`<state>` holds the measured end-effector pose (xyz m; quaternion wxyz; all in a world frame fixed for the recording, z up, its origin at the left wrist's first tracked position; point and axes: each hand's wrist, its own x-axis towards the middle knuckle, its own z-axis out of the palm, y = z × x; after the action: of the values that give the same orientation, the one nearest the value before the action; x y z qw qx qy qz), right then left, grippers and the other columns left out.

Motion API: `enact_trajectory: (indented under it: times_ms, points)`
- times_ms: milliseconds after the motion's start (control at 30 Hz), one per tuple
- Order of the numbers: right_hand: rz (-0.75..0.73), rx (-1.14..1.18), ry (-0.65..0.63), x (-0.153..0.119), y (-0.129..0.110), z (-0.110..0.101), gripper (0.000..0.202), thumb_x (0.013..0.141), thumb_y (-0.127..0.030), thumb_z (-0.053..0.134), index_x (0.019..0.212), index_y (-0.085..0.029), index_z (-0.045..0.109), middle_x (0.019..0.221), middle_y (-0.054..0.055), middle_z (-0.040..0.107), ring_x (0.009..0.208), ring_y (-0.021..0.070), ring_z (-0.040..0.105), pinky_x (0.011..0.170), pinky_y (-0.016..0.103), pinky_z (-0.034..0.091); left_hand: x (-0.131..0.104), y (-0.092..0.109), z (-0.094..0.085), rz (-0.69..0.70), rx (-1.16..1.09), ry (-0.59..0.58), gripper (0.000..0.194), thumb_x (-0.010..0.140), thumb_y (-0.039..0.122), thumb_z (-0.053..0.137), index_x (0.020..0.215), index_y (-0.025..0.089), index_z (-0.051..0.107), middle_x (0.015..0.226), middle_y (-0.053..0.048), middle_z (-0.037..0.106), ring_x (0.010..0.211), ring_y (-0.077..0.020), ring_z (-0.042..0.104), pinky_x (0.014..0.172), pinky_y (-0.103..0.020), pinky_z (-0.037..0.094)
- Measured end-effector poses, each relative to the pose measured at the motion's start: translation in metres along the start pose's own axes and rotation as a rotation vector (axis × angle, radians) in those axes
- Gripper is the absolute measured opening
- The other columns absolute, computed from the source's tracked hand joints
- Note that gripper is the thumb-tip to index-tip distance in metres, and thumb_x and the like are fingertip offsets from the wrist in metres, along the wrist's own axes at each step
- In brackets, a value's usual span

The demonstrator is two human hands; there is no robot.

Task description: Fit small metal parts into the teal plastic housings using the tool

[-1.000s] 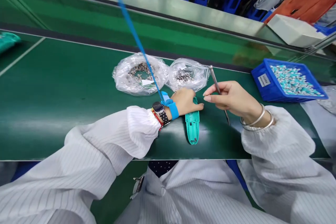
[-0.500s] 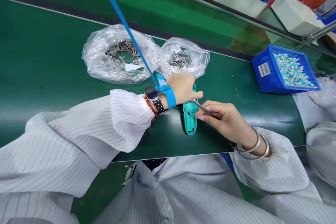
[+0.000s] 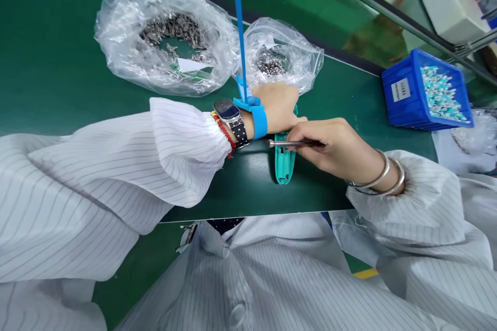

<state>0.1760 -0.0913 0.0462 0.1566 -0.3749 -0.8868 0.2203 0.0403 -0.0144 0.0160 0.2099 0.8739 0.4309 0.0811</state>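
- Head view: the upper end of a teal shell [image 3: 284,168] is covered by the left hand [image 3: 277,106]; its fingers are mostly hidden, so whether the shell is gripped cannot be told.
- A metal rod [image 3: 287,143] is gripped in the fingers of the right hand [image 3: 334,147] and held across the shell; contact cannot be made out.
- The shell is laid on the green work surface [image 3: 233,186], near its front edge.
- Small metal parts [image 3: 174,28] are held in two clear bags [image 3: 120,36] beyond the left hand.
- Teal-and-white pieces [image 3: 442,93] are held in a blue bin [image 3: 404,108] at right.
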Motion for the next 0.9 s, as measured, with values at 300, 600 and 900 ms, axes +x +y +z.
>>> enact_trajectory:
  times_ms: [300,600,900]
  points:
    - [0.034,-0.198,-0.183,0.016,-0.011,-0.01,0.017,0.078,-0.002,0.05,0.079,-0.019,0.049,0.063,-0.004,0.05,0.051,0.0078,0.041,0.052,0.022,0.029,0.002,-0.004,0.002,0.021,0.004,0.004,0.045,0.072,0.043,0.057,0.101,0.01,0.069,0.096,-0.017,0.069,0.091,-0.0384,0.065,0.067,-0.038,0.048]
    - [0.171,-0.287,-0.262,0.022,-0.023,-0.011,0.02,0.076,0.001,0.052,0.075,-0.018,0.051,0.066,-0.002,0.052,0.054,0.0096,0.043,0.051,0.025,0.029,0.0,-0.003,-0.002,0.013,0.01,-0.032,0.045,0.078,0.047,0.055,0.104,0.013,0.07,0.1,-0.015,0.068,0.092,-0.0336,0.064,0.069,-0.039,0.047]
    - [0.461,0.295,0.491,0.008,-0.015,-0.025,0.011,0.083,-0.027,0.067,0.084,-0.02,0.058,0.058,-0.005,0.055,0.049,0.0087,0.053,0.045,0.021,0.04,-0.003,-0.001,0.002,-0.012,0.018,0.031,0.047,0.078,0.054,0.05,0.1,0.018,0.07,0.093,-0.009,0.069,0.088,-0.0273,0.064,0.071,-0.034,0.048]
